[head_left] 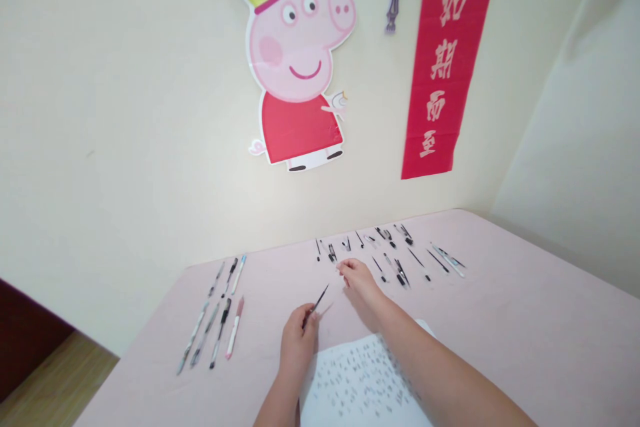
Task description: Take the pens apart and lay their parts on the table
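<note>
My left hand [299,333] is closed around a thin dark pen refill [321,296], whose pointed end sticks up and to the right. Farther forward, my right hand [359,278] hovers over or touches the table beside the pen parts, its fingertips pinched together. Whether something small sits between those fingertips I cannot make out. Just beyond them lies a short dark pen part [332,253]. More black refills [438,261], caps and clear barrels are spread in two rows along the back right. A sheet of paper covered with handwriting [357,380] lies under my forearms.
The table has a pale pink cover [525,320] and meets the wall at the back. Several whole pens [220,333] lie in two rows on the left. On the wall are a cartoon pig cutout [300,73] and a red banner [445,80].
</note>
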`<state>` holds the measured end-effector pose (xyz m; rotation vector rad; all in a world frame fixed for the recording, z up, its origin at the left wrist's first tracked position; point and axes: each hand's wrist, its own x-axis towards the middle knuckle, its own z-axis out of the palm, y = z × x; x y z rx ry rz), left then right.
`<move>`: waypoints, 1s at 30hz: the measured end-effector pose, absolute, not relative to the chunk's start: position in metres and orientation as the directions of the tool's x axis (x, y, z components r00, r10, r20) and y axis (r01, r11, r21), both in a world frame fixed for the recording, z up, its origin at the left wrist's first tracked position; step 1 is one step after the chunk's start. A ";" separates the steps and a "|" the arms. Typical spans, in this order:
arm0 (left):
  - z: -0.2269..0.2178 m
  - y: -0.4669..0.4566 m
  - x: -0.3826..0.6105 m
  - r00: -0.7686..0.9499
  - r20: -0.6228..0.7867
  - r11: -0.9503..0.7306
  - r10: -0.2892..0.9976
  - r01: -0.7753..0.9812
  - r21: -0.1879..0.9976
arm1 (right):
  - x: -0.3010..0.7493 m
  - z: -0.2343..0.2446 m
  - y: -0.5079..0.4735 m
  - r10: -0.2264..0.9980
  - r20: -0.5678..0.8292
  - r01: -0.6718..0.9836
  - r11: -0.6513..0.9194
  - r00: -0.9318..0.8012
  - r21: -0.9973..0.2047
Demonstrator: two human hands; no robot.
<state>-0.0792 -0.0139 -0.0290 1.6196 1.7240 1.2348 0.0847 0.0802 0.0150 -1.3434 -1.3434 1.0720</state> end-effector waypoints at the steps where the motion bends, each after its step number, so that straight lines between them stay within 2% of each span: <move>1: -0.029 -0.014 -0.079 -0.193 0.235 -0.100 0.953 0.531 0.842 | 0.088 0.014 0.083 0.998 0.053 0.246 0.045 0.024 -0.968; 5: -0.029 -0.014 -0.079 -0.192 0.231 -0.099 0.954 0.525 0.846 | 0.095 0.006 0.086 0.993 0.116 0.466 0.116 -0.029 -0.877; 10: -0.030 -0.014 -0.080 -0.195 0.220 -0.093 0.956 0.512 0.854 | 0.090 -0.003 0.077 0.991 0.111 0.691 0.133 -0.076 -0.711; 20: -0.027 -0.013 -0.079 -0.210 0.209 -0.081 0.955 0.492 0.867 | 0.085 0.002 0.072 0.975 0.139 0.866 0.218 -0.173 -0.449; 23: -0.026 -0.013 -0.078 -0.216 0.213 -0.086 0.953 0.481 0.873 | 0.086 0.004 0.069 0.970 0.188 0.834 0.231 -0.155 -0.501; 26: -0.026 -0.013 -0.078 -0.227 0.215 -0.086 0.950 0.471 0.878 | 0.083 0.001 0.065 0.972 0.208 0.737 0.223 -0.113 -0.638; 30: -0.027 -0.013 -0.080 -0.226 0.220 -0.091 0.949 0.472 0.877 | 0.071 -0.002 0.055 0.991 0.041 0.429 0.091 -0.125 -0.899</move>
